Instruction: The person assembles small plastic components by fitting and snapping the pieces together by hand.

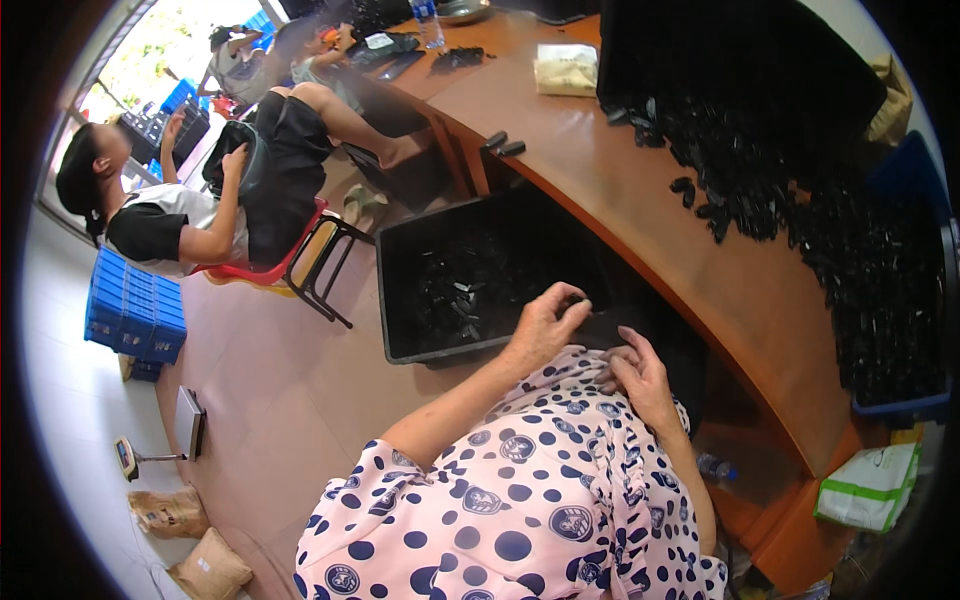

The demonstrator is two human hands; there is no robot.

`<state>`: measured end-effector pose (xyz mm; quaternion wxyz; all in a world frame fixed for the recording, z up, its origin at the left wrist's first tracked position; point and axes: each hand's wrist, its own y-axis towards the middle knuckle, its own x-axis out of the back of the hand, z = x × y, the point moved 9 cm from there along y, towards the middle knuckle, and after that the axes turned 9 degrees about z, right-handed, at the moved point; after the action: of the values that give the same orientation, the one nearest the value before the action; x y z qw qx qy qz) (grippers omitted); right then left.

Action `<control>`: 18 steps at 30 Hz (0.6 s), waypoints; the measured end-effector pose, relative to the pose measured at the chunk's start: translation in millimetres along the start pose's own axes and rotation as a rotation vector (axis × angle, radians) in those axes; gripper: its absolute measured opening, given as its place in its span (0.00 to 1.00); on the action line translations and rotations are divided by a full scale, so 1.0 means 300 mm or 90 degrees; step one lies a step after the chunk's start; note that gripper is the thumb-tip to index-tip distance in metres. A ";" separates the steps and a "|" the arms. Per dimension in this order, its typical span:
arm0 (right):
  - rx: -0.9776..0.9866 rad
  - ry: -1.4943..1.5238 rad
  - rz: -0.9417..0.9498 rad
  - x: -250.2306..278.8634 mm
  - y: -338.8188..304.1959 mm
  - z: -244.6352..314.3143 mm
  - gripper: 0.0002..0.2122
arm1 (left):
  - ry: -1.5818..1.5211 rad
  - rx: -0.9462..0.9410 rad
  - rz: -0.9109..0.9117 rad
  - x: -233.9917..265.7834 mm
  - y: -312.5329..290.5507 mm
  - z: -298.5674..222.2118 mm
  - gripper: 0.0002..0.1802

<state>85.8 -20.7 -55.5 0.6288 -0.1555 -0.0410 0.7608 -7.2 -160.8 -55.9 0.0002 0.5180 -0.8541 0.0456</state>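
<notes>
My left hand (pixel 548 325) is closed in a pinch at the near right edge of a large black bin (pixel 445 355). Something small and dark seems to sit at its fingertips, too small to make out. Inside the bin lie many small, glossy black pieces (pixel 465 300), a few catching the light. My right hand (pixel 640 375) is just above my lap, to the right of the left one. Its index finger is stretched out and the thumb stands apart, with nothing visible between them. Both hands are close together but not touching.
A curved brown table (pixel 560 150) runs along the right, with a heap of black pieces (pixel 740 180) and a blue crate (pixel 900 405). Two pieces (pixel 505 145) lie near its edge. A seated person (pixel 190 220) and blue crates (pixel 135 305) are at left.
</notes>
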 end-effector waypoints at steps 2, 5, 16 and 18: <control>0.010 0.033 -0.036 0.038 -0.008 -0.015 0.21 | 0.261 -0.053 -0.058 0.117 0.008 -0.058 0.15; 0.011 0.032 -0.029 0.025 -0.011 -0.007 0.18 | 0.625 -0.209 -0.146 0.280 0.035 -0.121 0.25; -0.015 0.049 -0.067 0.060 0.004 -0.032 0.11 | 0.671 -0.145 -0.283 0.632 0.643 -0.140 0.28; -0.015 0.067 -0.066 0.069 0.005 -0.045 0.11 | 0.677 -0.159 -0.246 0.642 0.698 -0.102 0.25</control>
<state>85.0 -2.8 -72.5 0.6669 -0.2004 -0.0247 0.7173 -283.3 -232.7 -32.5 0.4988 0.5667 -0.6253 0.1976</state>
